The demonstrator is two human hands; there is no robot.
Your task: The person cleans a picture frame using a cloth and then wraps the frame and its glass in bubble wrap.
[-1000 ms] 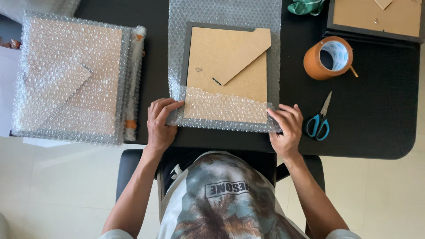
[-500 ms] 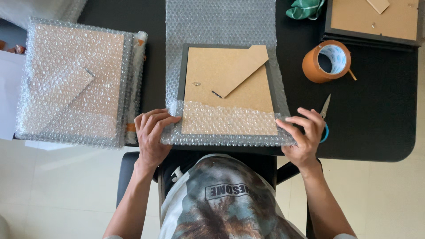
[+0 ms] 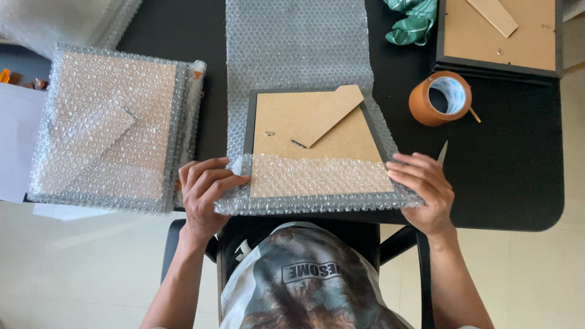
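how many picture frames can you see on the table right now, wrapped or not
3. One bare picture frame lies face down on the bubble wrap between the left hand and right hand. One wrapped frame at left. One unwrapped frame top right, possibly stacked on others.

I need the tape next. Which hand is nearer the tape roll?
Right. The right hand grips the bubble wrap's right edge, just below the tape roll. The left hand is across the picture frame.
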